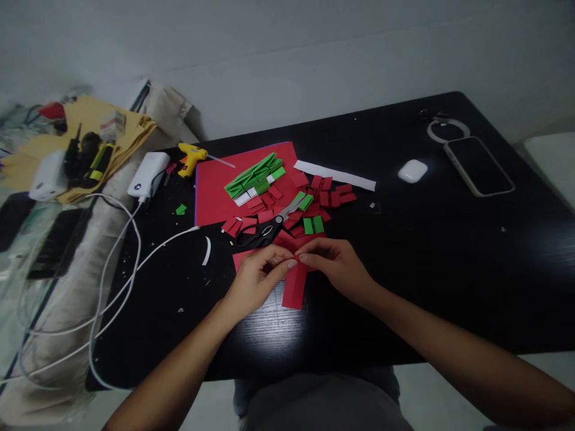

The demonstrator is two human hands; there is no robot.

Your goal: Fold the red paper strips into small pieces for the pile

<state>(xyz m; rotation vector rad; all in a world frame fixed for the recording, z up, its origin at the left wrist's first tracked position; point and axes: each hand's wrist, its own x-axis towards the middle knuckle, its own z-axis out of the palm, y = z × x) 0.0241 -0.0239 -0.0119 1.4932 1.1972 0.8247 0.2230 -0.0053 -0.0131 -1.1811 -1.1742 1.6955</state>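
A red paper strip [294, 288] hangs down toward me over the black table, pinched at its upper end by both hands. My left hand [258, 275] closes thumb against fingers on its left edge. From the other side my right hand [335, 266] grips the same strip, fingertips close to the left ones. Just beyond my hands lie black-handled scissors [260, 232], their blades pointing up and right among several folded red paper pieces [326, 191] and a few green ones, such as a folded green piece [313, 225].
A red sheet [215, 191] lies behind, carrying folded green strips [256, 173]. A white paper strip [336, 175] is to its right. At left are a yellow glue gun [192, 158], a white power bank [148, 173] and a looping white cable [139, 239]. A phone [478, 166] and white earbuds case [412, 171] sit right.
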